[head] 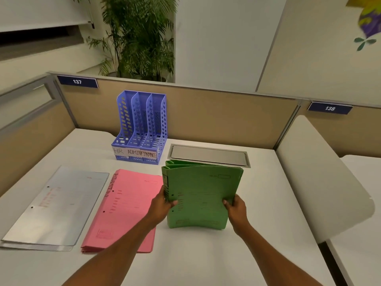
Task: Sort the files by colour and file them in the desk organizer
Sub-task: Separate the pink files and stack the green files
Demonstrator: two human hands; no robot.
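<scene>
Fingers of left hand (162,205) and right hand (237,207) clasp green files (203,190), long axis upright, spine left

1. The desk organizer (142,124) was moulded plastic, perforated, with a slight sheen.
2. The label strip (136,154) on its front looked like plain matt paper.
3. The green files (202,195) and pink files (125,209) were thin card, smooth and matt.
4. The pale grey files (55,205) had a glossier face that caught the light.
5. The cover plate (209,155) was dull brushed metal.
6. The desk top (268,203) was smooth, white and nearly matt.
7. The partition panel (206,116) looked cloth-covered and matt, edged by a metal frame (185,84).
</scene>
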